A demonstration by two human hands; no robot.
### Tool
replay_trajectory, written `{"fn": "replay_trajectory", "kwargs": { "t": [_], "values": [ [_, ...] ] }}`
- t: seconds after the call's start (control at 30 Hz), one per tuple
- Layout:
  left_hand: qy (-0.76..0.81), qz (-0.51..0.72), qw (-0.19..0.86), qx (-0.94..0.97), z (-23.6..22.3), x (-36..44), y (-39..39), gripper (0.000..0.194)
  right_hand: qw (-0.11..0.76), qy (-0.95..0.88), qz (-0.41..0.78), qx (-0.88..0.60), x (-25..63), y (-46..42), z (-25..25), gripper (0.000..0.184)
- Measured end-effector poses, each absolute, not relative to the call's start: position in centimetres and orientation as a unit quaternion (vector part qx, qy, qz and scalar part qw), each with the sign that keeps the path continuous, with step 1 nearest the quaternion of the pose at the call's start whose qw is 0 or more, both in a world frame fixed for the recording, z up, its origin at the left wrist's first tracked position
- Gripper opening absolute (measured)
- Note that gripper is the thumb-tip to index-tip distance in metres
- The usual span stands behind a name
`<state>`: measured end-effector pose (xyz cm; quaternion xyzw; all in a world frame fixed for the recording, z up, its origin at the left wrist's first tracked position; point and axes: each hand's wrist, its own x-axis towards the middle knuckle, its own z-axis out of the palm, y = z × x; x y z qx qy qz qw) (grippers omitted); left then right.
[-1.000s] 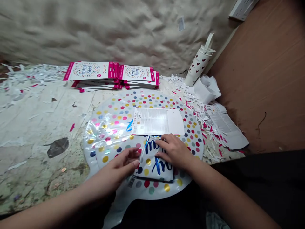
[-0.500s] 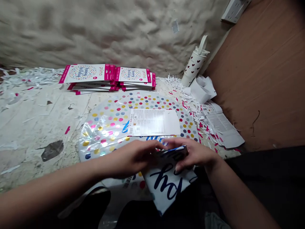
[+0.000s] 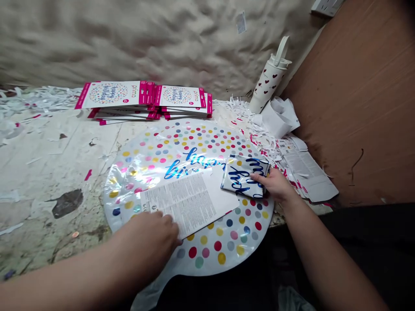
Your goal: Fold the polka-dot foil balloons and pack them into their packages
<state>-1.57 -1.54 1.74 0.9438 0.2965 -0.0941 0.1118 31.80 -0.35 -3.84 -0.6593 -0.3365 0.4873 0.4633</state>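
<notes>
**Over the spotted balloon: folded foil in my right hand, card under my left**

Above the right part of the flat balloon (image 3: 227, 276), whose white skin is covered in coloured dots, my right hand (image 3: 272, 183) pinches the folded balloon (image 3: 238, 177) by its right edge, thumb on top. Blue lettering runs across the folded piece. It overlaps the right end of the printed card (image 3: 191, 203) in my view; I cannot tell whether the two touch.

My left hand (image 3: 151, 239) is curled over the card's left end, knuckles up. Its thumb is hidden, so I cannot tell whether I have the card gripped. The card lies slantwise across the flat balloon, just below the blue writing.

Farther back on the desk (image 3: 39, 168) sit two stacks of pink-and-white packets, the left stack (image 3: 113, 95) close beside the right stack (image 3: 181, 96). To their right stands a heart-patterned tumbler (image 3: 269, 84), with curled white paper (image 3: 280, 119) near its base and paper shreds (image 3: 266, 144) scattered around.
</notes>
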Motion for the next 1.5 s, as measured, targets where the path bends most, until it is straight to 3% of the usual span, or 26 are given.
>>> {"fn": "replay_trajectory", "kwargs": {
  "t": [0.03,0.2,0.37,0.53,0.7,0.77,0.97,1.2,1.37,1.5],
  "values": [
    [0.27,-0.128,0.109,0.948,2.1,-0.3,-0.6,0.023,0.461,-0.344,0.481,-0.662,31.5,-0.3,-3.9,0.041],
    [0.178,0.023,0.086,0.98,0.3,5.7,5.6,0.019,0.459,-0.376,0.443,-0.672,30.9,-0.7,-3.6,0.041],
    [0.132,0.07,0.102,0.983,-0.9,6.0,6.6,0.012,0.423,-0.417,0.411,-0.692,30.3,-2.5,-2.1,0.04],
    [0.104,0.134,0.1,0.98,0.4,5.3,6.1,0.015,0.339,-0.447,0.546,-0.622,29.6,-2.4,0.0,0.032],
    [0.074,0.122,0.081,0.987,0.9,5.3,5.4,0.015,0.273,-0.435,0.644,-0.567,28.9,-0.3,1.2,0.036],
    [0.082,0.107,0.077,0.988,1.0,5.3,5.1,0.015,0.287,-0.426,0.64,-0.571,28.4,0.3,1.7,0.034],
    [0.14,0.101,0.058,0.983,1.3,5.0,5.1,0.019,0.444,-0.388,0.525,-0.614,26.8,0.5,2.3,0.026],
    [0.116,0.095,0.068,0.986,0.7,5.4,4.8,0.025,0.329,-0.454,0.577,-0.594,22.2,1.0,-0.3,0.007],
    [0.142,0.107,0.035,0.983,1.7,5.0,4.9,0.021,0.297,-0.447,0.628,-0.563,23.8,0.9,1.4,0.015],
    [0.14,0.118,0.036,0.982,2.5,4.8,5.0,0.019,0.317,-0.459,0.57,-0.603,24.1,0.9,2.1,0.012]
  ]
}}
